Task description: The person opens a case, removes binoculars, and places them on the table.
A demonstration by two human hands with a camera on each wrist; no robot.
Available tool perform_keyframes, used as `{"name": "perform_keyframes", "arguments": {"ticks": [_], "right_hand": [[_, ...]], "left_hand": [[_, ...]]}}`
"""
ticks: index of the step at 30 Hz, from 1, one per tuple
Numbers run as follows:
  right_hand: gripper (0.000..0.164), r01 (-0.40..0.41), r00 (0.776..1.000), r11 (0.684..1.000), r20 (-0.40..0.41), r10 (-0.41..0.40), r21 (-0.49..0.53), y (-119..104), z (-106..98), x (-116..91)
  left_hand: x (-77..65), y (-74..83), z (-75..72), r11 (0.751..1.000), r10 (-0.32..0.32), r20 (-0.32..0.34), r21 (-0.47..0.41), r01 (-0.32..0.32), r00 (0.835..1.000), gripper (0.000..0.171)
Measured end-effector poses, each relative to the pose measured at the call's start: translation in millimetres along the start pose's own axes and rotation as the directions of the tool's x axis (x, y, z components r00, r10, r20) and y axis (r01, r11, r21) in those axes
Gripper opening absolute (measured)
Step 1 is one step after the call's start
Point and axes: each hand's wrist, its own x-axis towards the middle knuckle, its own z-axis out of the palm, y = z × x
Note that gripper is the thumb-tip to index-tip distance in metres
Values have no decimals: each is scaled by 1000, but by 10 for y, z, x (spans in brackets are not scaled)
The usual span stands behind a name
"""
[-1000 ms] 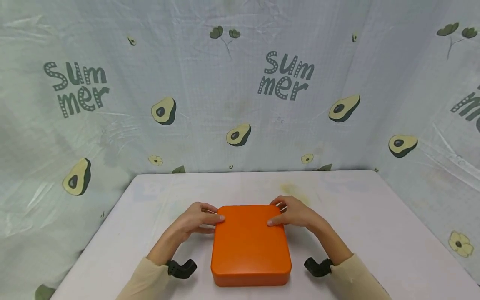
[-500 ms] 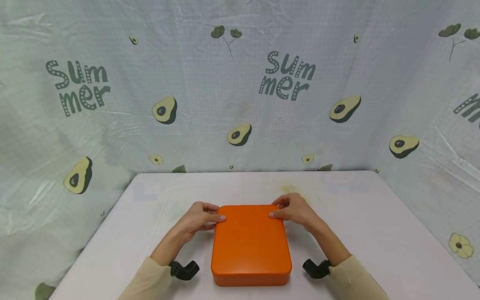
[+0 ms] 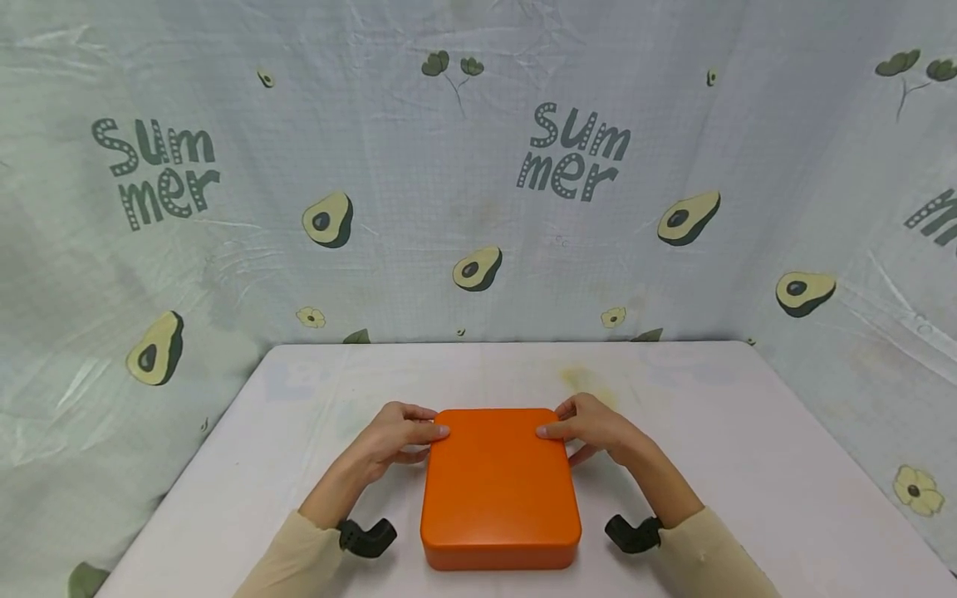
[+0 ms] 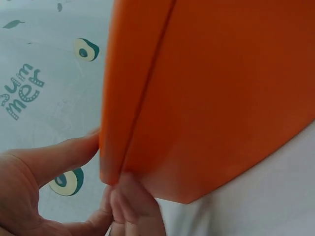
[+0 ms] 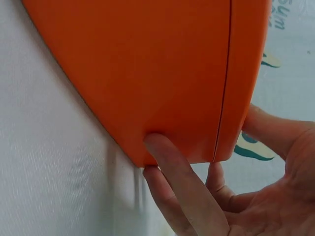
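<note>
An orange box (image 3: 499, 490) with rounded corners lies flat on the white table in the head view. A thin seam between lid and base runs round its side in both wrist views. My left hand (image 3: 396, 438) grips the far left corner, thumb on the top; in the left wrist view its fingertips (image 4: 129, 189) touch the side near the seam. My right hand (image 3: 594, 428) holds the far right corner, thumb on the top edge. In the right wrist view one finger (image 5: 165, 152) lies against the side and others reach round the corner. The lid looks closed; the inside is hidden.
The white table (image 3: 321, 374) extends around the box, with a faint yellow stain near its back. A pale curtain (image 3: 404, 166) printed with avocados and lettering hangs behind and beside it. Black curved mounts (image 3: 368, 538) sit on both wrists, close to the box's sides.
The right hand's thumb has slid slightly farther back along the top edge, and its fingers have shifted around the corner. The left hand has barely moved. The box stays in place.
</note>
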Motion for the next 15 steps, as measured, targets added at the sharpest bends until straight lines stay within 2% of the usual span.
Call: {"name": "perform_keyframes", "arguments": {"ticks": [8,15], "right_hand": [[48,-19,999,1000,-49,20,14,5,24,-16],[46,-14,997,1000,-71,13,-8,-50,36,-52]], "left_hand": [[-21,1,8,998,-2,14,69,1,1000,56],[-88,10,70,977,-29,100,215,6,995,75]]}}
